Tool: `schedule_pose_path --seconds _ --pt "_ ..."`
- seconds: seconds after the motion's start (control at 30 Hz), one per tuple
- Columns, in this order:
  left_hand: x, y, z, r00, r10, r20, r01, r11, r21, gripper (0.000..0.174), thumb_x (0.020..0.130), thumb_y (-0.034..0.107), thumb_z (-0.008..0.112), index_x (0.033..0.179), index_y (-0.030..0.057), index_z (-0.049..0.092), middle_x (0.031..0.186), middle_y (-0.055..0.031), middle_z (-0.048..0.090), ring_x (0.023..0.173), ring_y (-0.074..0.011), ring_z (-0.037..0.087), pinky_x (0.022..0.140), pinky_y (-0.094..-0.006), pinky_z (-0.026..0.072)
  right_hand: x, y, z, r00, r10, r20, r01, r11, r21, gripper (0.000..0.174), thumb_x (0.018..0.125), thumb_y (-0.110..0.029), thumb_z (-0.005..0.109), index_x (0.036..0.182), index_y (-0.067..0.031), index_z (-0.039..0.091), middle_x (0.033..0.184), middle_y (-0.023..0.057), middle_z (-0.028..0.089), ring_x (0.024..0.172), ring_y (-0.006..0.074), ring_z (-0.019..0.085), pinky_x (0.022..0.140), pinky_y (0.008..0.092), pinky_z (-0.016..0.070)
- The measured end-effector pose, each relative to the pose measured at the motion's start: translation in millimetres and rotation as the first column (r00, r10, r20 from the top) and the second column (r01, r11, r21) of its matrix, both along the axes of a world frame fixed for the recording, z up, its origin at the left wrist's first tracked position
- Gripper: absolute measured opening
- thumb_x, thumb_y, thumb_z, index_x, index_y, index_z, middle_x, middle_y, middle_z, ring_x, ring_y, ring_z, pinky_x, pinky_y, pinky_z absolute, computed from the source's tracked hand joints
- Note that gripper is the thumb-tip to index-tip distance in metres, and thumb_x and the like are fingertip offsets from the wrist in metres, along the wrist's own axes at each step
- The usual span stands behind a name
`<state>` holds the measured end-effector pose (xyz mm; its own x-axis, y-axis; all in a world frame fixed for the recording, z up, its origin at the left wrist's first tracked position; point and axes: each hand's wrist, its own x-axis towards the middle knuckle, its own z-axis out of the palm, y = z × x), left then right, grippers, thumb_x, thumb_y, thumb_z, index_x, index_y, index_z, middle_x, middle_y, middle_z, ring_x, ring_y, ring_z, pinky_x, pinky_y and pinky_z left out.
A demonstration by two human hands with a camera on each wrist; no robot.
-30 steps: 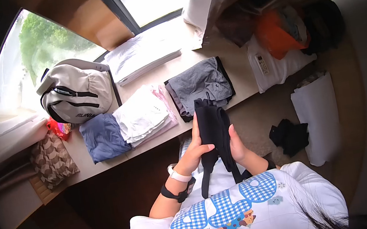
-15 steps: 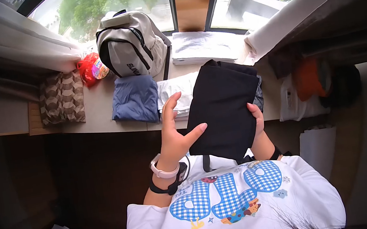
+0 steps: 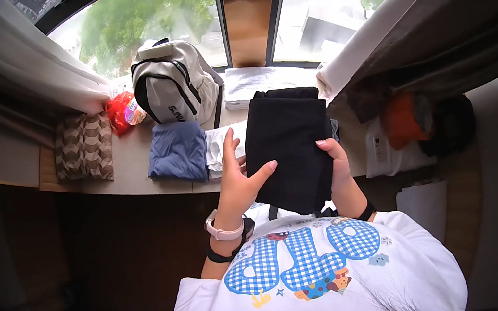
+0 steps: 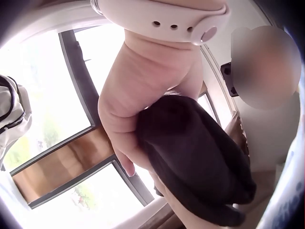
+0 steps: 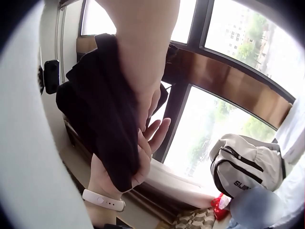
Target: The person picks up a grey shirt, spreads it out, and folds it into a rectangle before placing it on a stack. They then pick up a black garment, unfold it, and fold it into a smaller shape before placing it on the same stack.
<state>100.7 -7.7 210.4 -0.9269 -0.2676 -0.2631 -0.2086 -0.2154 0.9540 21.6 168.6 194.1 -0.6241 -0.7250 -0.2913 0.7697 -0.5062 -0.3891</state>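
Both hands hold a black folded garment (image 3: 291, 148) up in front of the chest, its broad flat face turned up. My left hand (image 3: 234, 184) grips its left side, thumb lying on the face and some fingers behind the cloth. On the right edge, my right hand (image 3: 341, 169) pinches it with the thumb in front; its other fingers are mostly hidden behind. Short dark straps (image 3: 273, 212) show below the bottom edge. Seen from the left wrist, the dark cloth (image 4: 190, 152) bulges out beneath the palm.
On the window ledge beyond stand a folded blue garment (image 3: 177, 153), white clothes (image 3: 216, 150), a pale backpack (image 3: 174, 82) and a white folded stack (image 3: 266, 79). A red bag (image 3: 119, 114) and a patterned cushion (image 3: 83, 149) lie left. An orange bag (image 3: 407, 121) sits at the right.
The garment has turned from a narrow, edge-on bundle with hanging straps to its broad face. The head view has swung round and levelled. Over the last half second both hands keep nearly the same hold.
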Motion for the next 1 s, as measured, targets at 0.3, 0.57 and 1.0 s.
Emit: schedule_pose_path --seconds 0.3,0.57,1.0 --pt "-19 48 -11 0.908 -0.219 -0.356 0.244 0.969 0.026 0.112 0.059 0.029 0.08 0.137 0.0043 0.004 0.136 -0.0166 0.019 0.128 -0.0293 0.02 0.103 -0.0383 0.0225 13 -1 11 0.991 -0.018 -0.136 0.03 0.996 0.087 0.039 0.082 -0.02 0.04 0.112 0.0021 0.05 0.103 0.0124 0.059 0.093 0.0219 0.058 0.083 0.0323 0.046" --pt "-19 -15 -24 0.945 0.023 -0.327 0.276 0.482 0.831 0.081 0.048 -0.003 0.044 0.127 -0.0049 0.032 0.125 -0.0213 0.043 0.11 -0.0357 0.048 0.095 -0.0444 0.0397 -45 84 24 0.99 -0.139 0.002 0.138 0.98 -0.146 0.045 0.078 -0.016 0.042 0.117 0.0055 0.044 0.113 0.0221 0.053 0.1 0.0309 0.056 0.086 0.0388 0.0463" --pt "-22 23 6 0.962 -0.096 -0.254 0.231 0.784 0.577 0.063 0.06 -0.008 0.053 0.122 -0.0029 0.039 0.115 -0.0129 0.051 0.104 -0.0234 0.052 0.091 -0.0311 0.0414 -1 15 42 0.463 0.301 -0.833 0.407 0.764 0.502 0.072 0.064 -0.014 0.073 0.124 -0.0013 0.036 0.111 0.0147 0.051 0.104 0.0195 0.05 0.089 0.0287 0.0381"
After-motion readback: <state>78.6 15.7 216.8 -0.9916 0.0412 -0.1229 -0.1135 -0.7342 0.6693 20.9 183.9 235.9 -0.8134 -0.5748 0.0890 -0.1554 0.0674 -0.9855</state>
